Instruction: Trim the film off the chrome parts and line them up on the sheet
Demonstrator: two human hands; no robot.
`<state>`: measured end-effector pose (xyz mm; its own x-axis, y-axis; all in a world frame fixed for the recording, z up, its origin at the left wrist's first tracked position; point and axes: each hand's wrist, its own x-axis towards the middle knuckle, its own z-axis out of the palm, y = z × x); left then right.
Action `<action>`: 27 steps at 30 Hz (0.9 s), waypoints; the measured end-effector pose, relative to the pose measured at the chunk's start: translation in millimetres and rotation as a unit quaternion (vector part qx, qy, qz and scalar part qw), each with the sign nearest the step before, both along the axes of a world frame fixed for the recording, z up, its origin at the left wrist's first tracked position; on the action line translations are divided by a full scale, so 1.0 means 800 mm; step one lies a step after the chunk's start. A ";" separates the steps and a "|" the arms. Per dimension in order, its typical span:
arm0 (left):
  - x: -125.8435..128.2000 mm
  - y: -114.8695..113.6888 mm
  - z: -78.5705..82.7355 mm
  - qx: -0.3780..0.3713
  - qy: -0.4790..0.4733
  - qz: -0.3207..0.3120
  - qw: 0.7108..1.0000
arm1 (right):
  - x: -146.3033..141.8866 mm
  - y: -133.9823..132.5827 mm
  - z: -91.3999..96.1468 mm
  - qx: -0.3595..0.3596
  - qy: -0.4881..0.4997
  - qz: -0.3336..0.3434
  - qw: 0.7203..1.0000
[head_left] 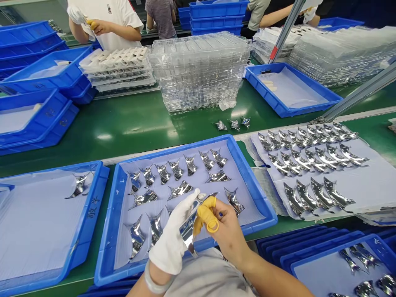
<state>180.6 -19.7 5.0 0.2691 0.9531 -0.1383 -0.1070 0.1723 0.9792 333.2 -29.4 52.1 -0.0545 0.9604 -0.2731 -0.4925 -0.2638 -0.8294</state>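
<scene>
A green conveyor tabletop (130, 123) extends across the view. A blue plastic tray (182, 145), lined with a pale sheet, is taken as the reference. Beyond the tray, a tall stack of clear plastic trays (198, 70) is placed, and a co-worker's hands (99, 27) are seen farther back. To the right of the tray, rows of curved chrome parts (309, 165) are laid out on a lined sheet. To its left, a second blue tray (99, 181) is positioned, with one such part on its liner. Three loose parts (230, 124) are left on the belt just beyond the tray. Inside the tray, similar parts (182, 175) are arranged in rows. Above its near half, a mirror-finished metal part (188, 229) is clamped between both hands. The left hand (168, 235) is covered by a white cotton glove, and a pale bangle (154, 280) is worn at its wrist. The right hand (229, 233) is bare except for yellow finger cots (206, 214).
</scene>
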 end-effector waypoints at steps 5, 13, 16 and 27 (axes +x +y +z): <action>-0.012 0.003 -0.008 0.073 0.009 -0.059 0.996 | 0.004 0.000 0.002 0.012 0.009 0.012 1.000; -0.010 0.008 0.024 0.116 0.050 0.033 0.991 | 0.009 -0.007 -0.003 0.027 -0.009 0.053 0.998; 0.002 0.019 0.046 0.099 0.056 0.070 0.991 | 0.011 -0.008 -0.003 0.041 -0.027 0.058 0.997; 0.004 0.026 0.070 0.109 0.041 0.170 0.979 | 0.020 -0.006 -0.022 0.115 -0.082 0.072 0.987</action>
<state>183.5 1.0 60.7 -0.0714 0.9950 0.0698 -0.0414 -0.0729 0.9965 349.0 -34.3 34.8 -0.1687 0.9835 -0.0651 -0.3174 -0.1167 -0.9411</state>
